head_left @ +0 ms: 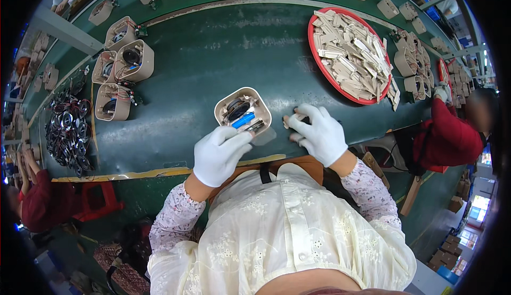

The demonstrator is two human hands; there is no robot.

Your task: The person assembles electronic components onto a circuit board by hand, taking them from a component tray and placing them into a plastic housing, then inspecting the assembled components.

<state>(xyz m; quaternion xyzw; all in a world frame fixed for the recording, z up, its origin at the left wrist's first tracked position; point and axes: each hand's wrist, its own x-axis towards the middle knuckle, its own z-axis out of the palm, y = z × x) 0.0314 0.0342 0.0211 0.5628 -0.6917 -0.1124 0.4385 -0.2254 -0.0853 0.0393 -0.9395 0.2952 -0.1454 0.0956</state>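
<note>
A: So, head view. You've got an open beige housing (246, 95) right in front of you on the green table (186, 45), with a blue part (244, 120) and dark wiring inside. Taking that housing as the clock centre, your left hand (218, 154) is at 7, white glove on, fingers bent and touching the near rim. Can't tell if you're actually pinching it, tbh.

B: Yep, and your right hand (322, 135) is between 3 and 4, apart from the housing. Fingers half curled, something small and dark showing at the tips, but I can't tell whether you've got hold of it.

A: Around you: red tray (329, 77) heaped with beige strips (348, 55) at 2, more housings (142, 63) at 10, a dark tangle of wired parts (69, 130) at 9.

B: Plus a co-worker (452, 130) in red, well off at 3.
</note>
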